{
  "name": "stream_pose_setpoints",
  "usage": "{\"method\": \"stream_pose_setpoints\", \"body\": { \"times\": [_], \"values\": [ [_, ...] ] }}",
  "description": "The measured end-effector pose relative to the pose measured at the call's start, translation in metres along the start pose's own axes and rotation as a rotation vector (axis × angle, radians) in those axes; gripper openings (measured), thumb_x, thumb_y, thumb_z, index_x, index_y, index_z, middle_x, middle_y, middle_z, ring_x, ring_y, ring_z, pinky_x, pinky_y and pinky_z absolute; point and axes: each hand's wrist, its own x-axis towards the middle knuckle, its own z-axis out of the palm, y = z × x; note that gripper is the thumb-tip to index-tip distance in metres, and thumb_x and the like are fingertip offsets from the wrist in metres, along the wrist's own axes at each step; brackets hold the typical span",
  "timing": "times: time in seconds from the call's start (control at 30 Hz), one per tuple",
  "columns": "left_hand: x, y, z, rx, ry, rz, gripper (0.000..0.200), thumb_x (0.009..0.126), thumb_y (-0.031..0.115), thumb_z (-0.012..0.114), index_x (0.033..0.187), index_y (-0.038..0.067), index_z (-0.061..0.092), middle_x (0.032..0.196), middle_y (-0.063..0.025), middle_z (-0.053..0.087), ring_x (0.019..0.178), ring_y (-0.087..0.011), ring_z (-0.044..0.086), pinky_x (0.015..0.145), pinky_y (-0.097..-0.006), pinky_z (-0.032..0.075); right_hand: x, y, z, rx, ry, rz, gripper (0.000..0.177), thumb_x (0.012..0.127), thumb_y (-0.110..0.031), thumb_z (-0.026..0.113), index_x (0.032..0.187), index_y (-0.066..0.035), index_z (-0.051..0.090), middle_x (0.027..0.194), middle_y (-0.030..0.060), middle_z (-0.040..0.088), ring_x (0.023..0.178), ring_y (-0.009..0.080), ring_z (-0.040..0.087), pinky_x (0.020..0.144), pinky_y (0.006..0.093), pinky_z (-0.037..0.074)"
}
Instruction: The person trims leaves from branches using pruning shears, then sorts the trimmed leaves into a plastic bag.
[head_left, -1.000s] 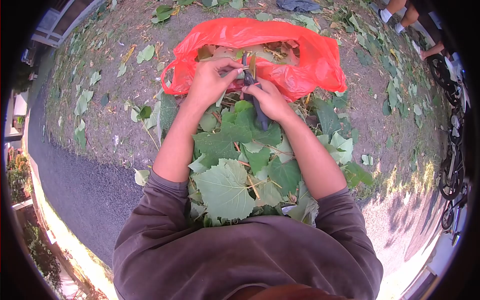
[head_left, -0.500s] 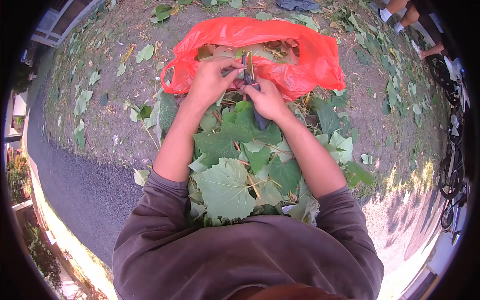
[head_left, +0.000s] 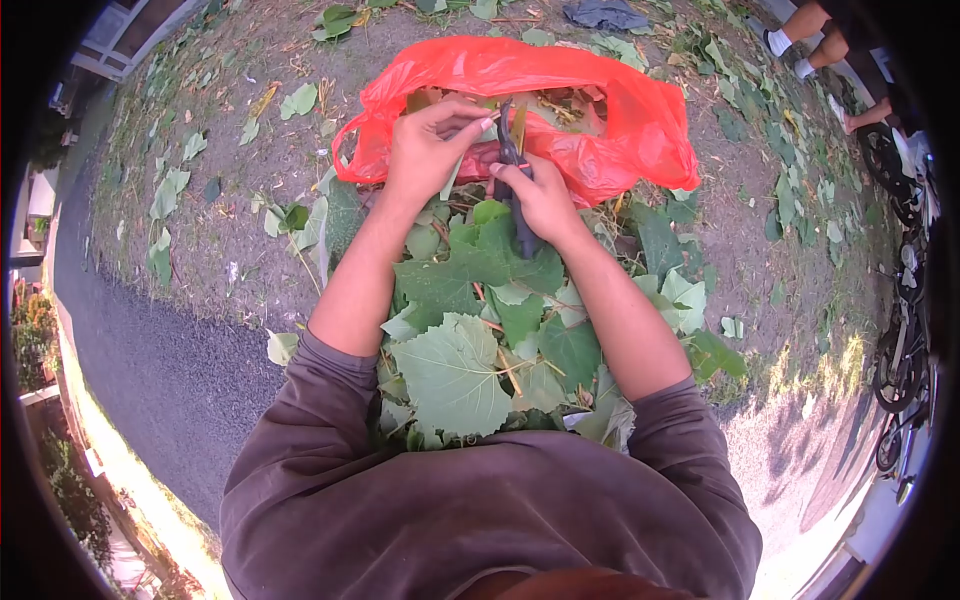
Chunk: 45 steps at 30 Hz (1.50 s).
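Observation:
My right hand (head_left: 540, 195) is wrapped round dark-handled pruning shears (head_left: 508, 150), whose blades point away from me and stand a little apart. Just left of the blades, my left hand (head_left: 428, 150) is closed in a pinch on a leaf (head_left: 453, 176); a pale strip of it shows below the thumb, and the rest is hidden by the hand. Beyond both hands lies a red plastic bag (head_left: 640, 130), its mouth gaping, with leaves and pale scraps inside. Closer to my body is a heap of large green leaves (head_left: 455, 375) with some stems among them.
Loose leaves (head_left: 170, 195) are scattered over the bare soil on both sides. A dark cloth-like item (head_left: 605, 14) lies past the bag. At the upper right are a person's legs (head_left: 825, 50), with parked motorcycles (head_left: 905, 330) below. Asphalt (head_left: 170, 370) runs along the left.
My left hand has drawn slightly back from the shears, so more of the leaf shows. The blades have tilted a little and look wider apart. The whole view has shifted slightly.

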Motion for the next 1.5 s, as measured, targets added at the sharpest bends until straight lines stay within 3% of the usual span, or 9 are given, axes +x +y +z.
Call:
{"method": "stream_pose_setpoints", "body": {
  "times": [0.1,0.4,0.53,0.67,0.83,1.0,1.07,1.2,1.5],
  "values": [
    [0.002,-0.004,0.001,-0.018,0.026,-0.021,0.019,0.096,0.003,0.077,0.114,-0.003,0.078,0.111,-0.0107,0.079,0.101,-0.0164,0.077,0.092,-0.031,0.062,0.001,-0.002,-0.011,-0.166,-0.11,0.038,0.034,0.104,-0.028,0.063,0.119,0.001,0.07,0.091,0.0062,0.074,0.086,0.0147,0.068,0.084,0.0328,0.052],
    [0.004,-0.008,-0.005,0.003,0.03,-0.054,0.019,0.095,0.005,0.079,0.113,-0.002,0.078,0.107,-0.0094,0.08,0.1,-0.0155,0.078,0.089,-0.0297,0.062,0.006,0.0,-0.021,0.167,-0.144,0.113,0.036,0.103,-0.025,0.06,0.126,0.002,0.068,0.103,0.0116,0.074,0.095,0.0206,0.07,0.092,0.0344,0.053],
    [0.005,-0.013,-0.008,0.074,0.033,-0.052,0.02,0.096,0.009,0.079,0.112,-0.003,0.077,0.104,-0.009,0.08,0.096,-0.0135,0.076,0.085,-0.0288,0.06,0.0,-0.017,-0.024,0.208,-0.076,0.261,0.035,0.1,-0.024,0.063,0.121,0.003,0.069,0.103,0.0106,0.073,0.092,0.0223,0.074,0.086,0.0335,0.056],
    [0.004,-0.01,-0.012,0.212,0.004,-0.016,0.019,0.096,0.012,0.079,0.108,-0.002,0.078,0.098,-0.0084,0.08,0.09,-0.0116,0.075,0.08,-0.0294,0.058,-0.003,-0.036,-0.033,0.183,-0.014,0.3,0.041,0.101,-0.027,0.061,0.132,0.0,0.067,0.107,0.0116,0.073,0.094,0.0224,0.076,0.082,0.0327,0.057],
    [0.005,-0.02,-0.015,0.24,-0.009,0.029,0.014,0.092,0.009,0.078,0.104,0.001,0.079,0.097,-0.0094,0.08,0.087,-0.0177,0.077,0.079,-0.0345,0.06,0.005,-0.067,-0.045,0.136,-0.007,0.402,0.043,0.101,-0.025,0.059,0.134,0.002,0.064,0.103,0.0117,0.068,0.095,0.0274,0.076,0.086,0.0416,0.065],
    [0.004,-0.022,-0.017,0.215,-0.056,0.048,0.013,0.092,0.007,0.077,0.102,0.0,0.078,0.095,-0.0105,0.079,0.086,-0.0183,0.077,0.08,-0.0348,0.06,0.033,-0.073,-0.077,-0.12,0.128,0.274,0.043,0.1,-0.022,0.058,0.135,0.003,0.063,0.103,0.0099,0.063,0.099,0.0269,0.076,0.086,0.0396,0.063],
    [0.004,-0.023,-0.016,0.224,-0.04,0.086,0.012,0.092,0.007,0.077,0.102,-0.001,0.077,0.095,-0.0111,0.079,0.085,-0.0183,0.077,0.08,-0.0348,0.06,0.038,-0.084,-0.085,-0.312,0.3,0.049,0.042,0.099,-0.019,0.058,0.135,0.003,0.063,0.109,0.0125,0.066,0.102,0.0272,0.075,0.088,0.0392,0.061],
    [0.007,-0.023,-0.015,0.18,-0.007,0.145,0.013,0.092,0.007,0.077,0.102,-0.001,0.077,0.093,-0.0117,0.078,0.086,-0.0183,0.077,0.08,-0.0341,0.06,0.018,-0.122,-0.069,-0.068,0.128,0.202,0.042,0.099,-0.018,0.056,0.136,0.002,0.063,0.125,0.0177,0.07,0.105,0.027,0.074,0.091,0.0409,0.059],
    [0.012,-0.015,-0.018,-0.199,0.05,0.069,0.017,0.09,0.014,0.084,0.102,0.002,0.081,0.095,-0.0087,0.081,0.089,-0.0171,0.08,0.082,-0.0321,0.062,-0.006,-0.087,-0.032,-0.3,-0.05,0.235,0.037,0.097,-0.019,0.062,0.128,0.001,0.067,0.101,0.0088,0.072,0.09,0.0171,0.068,0.078,0.0329,0.054]
  ]
}}
